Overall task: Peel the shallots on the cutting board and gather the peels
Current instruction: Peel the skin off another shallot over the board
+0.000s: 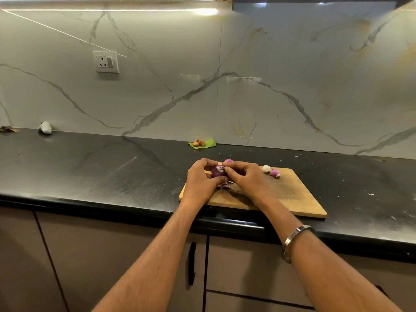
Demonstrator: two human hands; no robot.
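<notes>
- Two hands, left hand (201, 177) and right hand (245, 179), together grip one purple shallot (218, 171) above the cutting board (292, 194).
- Three more shallots (275, 173) lie at the board's far edge.
- Peels (225, 185) lie beneath the hands on the board, which sits on the counter (90, 167).

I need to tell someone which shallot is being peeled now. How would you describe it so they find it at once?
Start at the wooden cutting board on the black counter. Over its left end, the left hand and the right hand meet around one dark purple shallot. It is the only one held up; the paler shallots lie on the board's far edge, untouched.
</notes>
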